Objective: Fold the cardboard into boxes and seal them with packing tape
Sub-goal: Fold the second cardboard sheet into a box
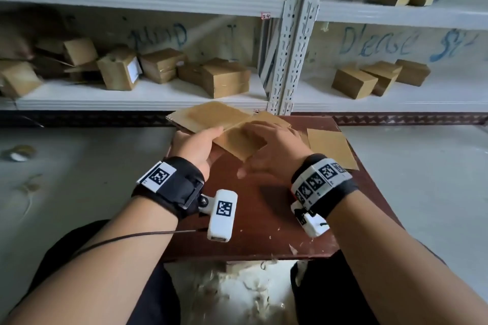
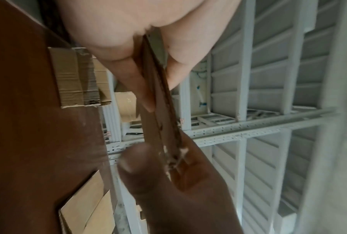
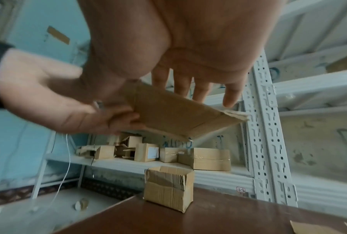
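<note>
- Shelving [image 1: 148,5] with finished boxes fills the upper frame.
- Worktop [image 1: 264,219], centre, carries spare flat cardboard [image 1: 330,148].
- Flattened cardboard blank [image 1: 237,140], centre: left hand [image 1: 195,148] pinches its edge; right hand [image 1: 274,150] rests spread on top.
- Folding is barely begun; next, I'd judge, the blank needs opening out.

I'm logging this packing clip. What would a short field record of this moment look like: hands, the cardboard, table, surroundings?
left hand: pinches the flattened cardboard blank at its left edge, thumb on top
right hand: fingers straight over the blank's right part; contact unclear
blank state: still flat, held above the table
brown table: also holds an open-topped small box and another flat cardboard piece
shelves: many small cardboard boxes
floor: tape roll lying left of the table
sealing: not begun on this blank
</note>
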